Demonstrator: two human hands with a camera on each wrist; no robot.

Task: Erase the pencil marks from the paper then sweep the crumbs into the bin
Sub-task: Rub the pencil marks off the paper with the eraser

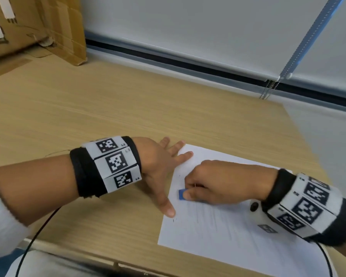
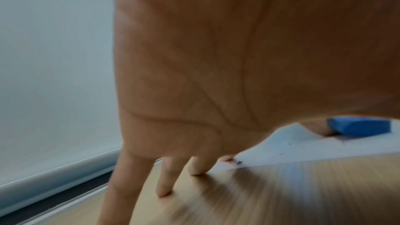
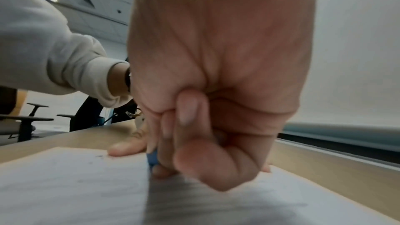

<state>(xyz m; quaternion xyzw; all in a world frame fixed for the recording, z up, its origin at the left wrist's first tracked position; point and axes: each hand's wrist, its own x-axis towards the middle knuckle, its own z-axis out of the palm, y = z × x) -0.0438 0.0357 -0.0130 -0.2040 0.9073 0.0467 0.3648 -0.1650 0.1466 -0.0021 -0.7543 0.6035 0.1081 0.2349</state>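
- Curled fingers [image 3: 190, 145] of the right hand [image 1: 224, 181] are seen closest in the right wrist view, clamped on a small blue eraser [image 1: 182, 194] whose end is pressed to the paper [image 1: 228, 232].
- Only a short stub of the eraser is left showing past the fingertips, so the pinch is judged low and stiff; that suits firm rubbing, provided the nails are kept off the sheet.
- Faint grey pencil marks [image 1: 208, 216] are spread over the paper on the near side of the eraser, so the erasing is judged to be under way and not finished.
- Short strokes drawn away from the held edge are advised, since strokes pushed toward it are likely to buckle or crease the sheet.
- Spread fingers [image 2: 197, 168] of the left hand [image 1: 160, 166] are laid straight and apart: the thumb and one fingertip are pressed on the paper's left edge, the others on the wooden table [image 1: 88, 116] just beside it.
- More of that hand could be moved onto the sheet, near the eraser, so that slipping is prevented.
- Dark specks [image 2: 239, 161] lie by the paper's corner, probably crumbs; these are better left until the marks are gone.
- No bin is visible in any view.
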